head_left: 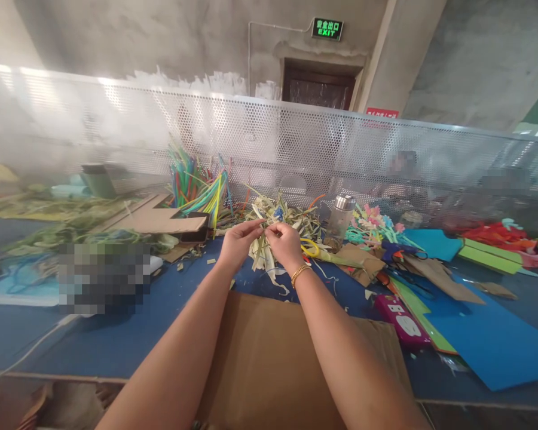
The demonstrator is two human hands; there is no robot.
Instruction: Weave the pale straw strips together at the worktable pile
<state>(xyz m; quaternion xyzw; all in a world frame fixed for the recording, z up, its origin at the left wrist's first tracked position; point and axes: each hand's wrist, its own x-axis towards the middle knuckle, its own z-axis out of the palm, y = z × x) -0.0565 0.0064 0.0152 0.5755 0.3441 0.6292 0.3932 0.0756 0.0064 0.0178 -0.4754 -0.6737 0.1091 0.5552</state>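
My left hand point(243, 240) and my right hand point(283, 242) meet fingertip to fingertip above the table, both closed in a pinch. Between them is a thin pale strip that looks like dried husk; my fingers hide most of it. Just behind and below lies a heap of dried, pale green husk strips point(302, 224) with a small blue piece point(278, 213) among them. A yellow loop point(310, 247) rests right of my right hand. Beneath my forearms, a flat brown cardboard sheet point(260, 352) covers the table's near edge.
Bundled coloured stems point(201, 185) stand behind a cardboard piece point(147, 216) at left. A glass bottle point(341, 218), pink paper flowers point(372, 218), a magenta box point(401, 319) and blue sheets point(497, 334) lie right. A perforated metal screen point(251, 128) runs along the back. A white cable point(31, 349) crosses the left.
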